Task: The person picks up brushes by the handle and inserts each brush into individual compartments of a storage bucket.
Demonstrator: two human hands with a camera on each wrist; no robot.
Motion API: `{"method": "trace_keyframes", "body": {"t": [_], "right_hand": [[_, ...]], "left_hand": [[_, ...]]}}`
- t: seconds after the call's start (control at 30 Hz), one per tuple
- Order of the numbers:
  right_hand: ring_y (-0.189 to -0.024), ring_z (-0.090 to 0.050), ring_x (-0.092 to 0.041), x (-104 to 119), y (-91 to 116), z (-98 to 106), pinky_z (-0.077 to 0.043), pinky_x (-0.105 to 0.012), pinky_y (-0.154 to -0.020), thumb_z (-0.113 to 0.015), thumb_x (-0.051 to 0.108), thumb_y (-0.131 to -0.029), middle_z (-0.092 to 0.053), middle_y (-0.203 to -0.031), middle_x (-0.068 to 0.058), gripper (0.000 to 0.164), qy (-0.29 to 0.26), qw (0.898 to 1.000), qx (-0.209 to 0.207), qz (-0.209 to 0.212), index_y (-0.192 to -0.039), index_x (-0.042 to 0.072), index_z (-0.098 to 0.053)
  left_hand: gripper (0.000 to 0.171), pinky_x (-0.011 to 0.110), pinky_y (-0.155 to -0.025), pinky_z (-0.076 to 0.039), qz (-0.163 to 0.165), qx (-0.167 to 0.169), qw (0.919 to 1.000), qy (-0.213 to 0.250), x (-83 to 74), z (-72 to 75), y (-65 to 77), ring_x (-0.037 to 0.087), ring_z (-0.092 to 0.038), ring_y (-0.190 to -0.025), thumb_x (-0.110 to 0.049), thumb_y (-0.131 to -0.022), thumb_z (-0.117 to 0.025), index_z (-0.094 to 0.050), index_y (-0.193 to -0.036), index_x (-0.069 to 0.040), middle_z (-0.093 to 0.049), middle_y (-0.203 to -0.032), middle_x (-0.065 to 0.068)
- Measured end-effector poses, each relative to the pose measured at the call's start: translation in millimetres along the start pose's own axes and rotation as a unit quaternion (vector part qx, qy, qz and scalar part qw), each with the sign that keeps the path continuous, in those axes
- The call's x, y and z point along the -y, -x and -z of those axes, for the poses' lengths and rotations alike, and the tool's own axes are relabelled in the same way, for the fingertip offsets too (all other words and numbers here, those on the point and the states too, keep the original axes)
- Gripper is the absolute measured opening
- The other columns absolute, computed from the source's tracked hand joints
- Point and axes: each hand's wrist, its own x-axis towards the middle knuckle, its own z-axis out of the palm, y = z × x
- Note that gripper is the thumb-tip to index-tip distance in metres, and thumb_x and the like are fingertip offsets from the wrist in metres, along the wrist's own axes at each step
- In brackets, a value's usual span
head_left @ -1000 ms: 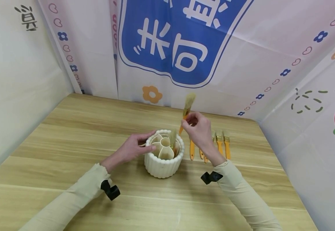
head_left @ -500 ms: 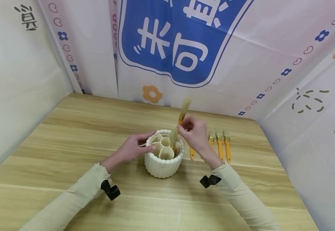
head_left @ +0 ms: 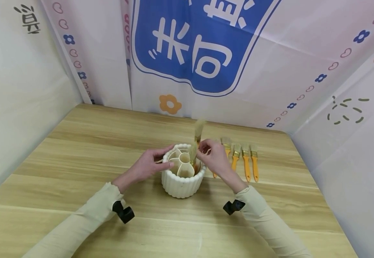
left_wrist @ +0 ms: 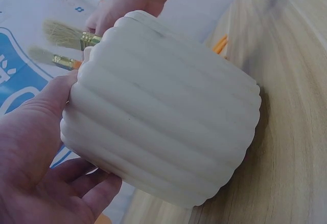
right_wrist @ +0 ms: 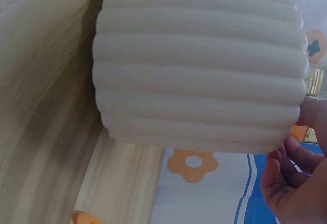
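A white ribbed brush holder (head_left: 181, 186) with petal-shaped compartments stands upright on the wooden table. My left hand (head_left: 149, 163) holds its left side, thumb at the rim and fingers round the outer wall. At the holder's right side, my right hand (head_left: 217, 156) pinches a paintbrush (head_left: 199, 129) by its orange handle, bristles up. The lower handle is hidden behind the rim and fingers. Another paintbrush (head_left: 192, 153) stands in a right-hand compartment, its bristles above the rim. In the left wrist view, bristles of two brushes (left_wrist: 65, 34) show past the holder's edge.
Several flat paintbrushes with orange handles (head_left: 246, 167) lie in a row on the table (head_left: 135, 222), right of the holder. A printed white cloth wall (head_left: 109, 71) rises behind the table, with white side walls at left and right.
My right hand has moved left and down with the paintbrush, bringing its handle to the holder's right side. The brush now stands more upright. My left hand has stayed on the holder.
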Motion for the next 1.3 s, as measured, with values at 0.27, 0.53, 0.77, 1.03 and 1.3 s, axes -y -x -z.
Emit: {"method": "trace_keyframes", "body": {"t": [0.27,0.53,0.77,1.03,1.3], "right_hand": [[-0.079,-0.058,-0.018,-5.4,2.1,-0.6,-0.051,-0.021,-0.066,-0.063,0.015,-0.083,-0.065,-0.089,-0.011,0.015,0.002,1.000,0.001,0.005,-0.092,0.003,-0.064],[-0.079,-0.056,-0.017,-10.8,6.0,-1.1,-0.049,-0.019,-0.065,-0.066,0.019,-0.084,-0.063,-0.088,-0.009,0.014,-0.030,1.000,-0.002,-0.008,-0.090,0.006,-0.064],[-0.074,-0.055,-0.015,-15.3,9.1,-2.6,-0.048,-0.017,-0.062,-0.065,0.017,-0.087,-0.063,-0.084,-0.009,0.012,-0.054,0.998,-0.017,-0.020,-0.089,0.006,-0.064],[-0.074,-0.054,-0.015,-30.5,11.5,9.7,-0.047,-0.018,-0.062,-0.062,0.017,-0.088,-0.063,-0.083,-0.010,0.012,-0.043,0.997,-0.031,-0.053,-0.090,0.005,-0.064],[-0.072,-0.055,-0.016,-56.5,19.8,22.8,-0.046,-0.019,-0.061,-0.063,0.016,-0.087,-0.065,-0.083,-0.012,0.013,0.002,0.995,-0.053,-0.081,-0.090,0.004,-0.065]], "left_hand": [[0.066,0.041,-0.106,-0.042,-0.001,0.000,1.0000,0.005,-1.2,0.6,0.2,0.029,-0.044,-0.131,-0.027,-0.085,-0.069,-0.039,-0.142,-0.014,-0.035,-0.149,0.011],[0.067,0.041,-0.105,-0.044,0.000,0.002,1.0000,0.006,-1.1,1.3,0.4,0.029,-0.045,-0.130,-0.028,-0.085,-0.069,-0.038,-0.143,-0.015,-0.034,-0.149,0.012],[0.066,0.041,-0.106,-0.042,-0.002,-0.001,1.0000,0.002,-0.7,0.7,0.6,0.028,-0.044,-0.131,-0.029,-0.085,-0.069,-0.039,-0.142,-0.015,-0.034,-0.149,0.011],[0.067,0.041,-0.107,-0.041,-0.004,0.000,1.0000,0.005,-1.8,0.4,0.3,0.029,-0.042,-0.132,-0.027,-0.085,-0.069,-0.038,-0.142,-0.012,-0.033,-0.150,0.011],[0.068,0.041,-0.107,-0.040,0.001,0.003,1.0000,0.001,-1.5,0.7,-0.4,0.031,-0.041,-0.133,-0.028,-0.085,-0.069,-0.037,-0.143,-0.013,-0.032,-0.150,0.010]]}}
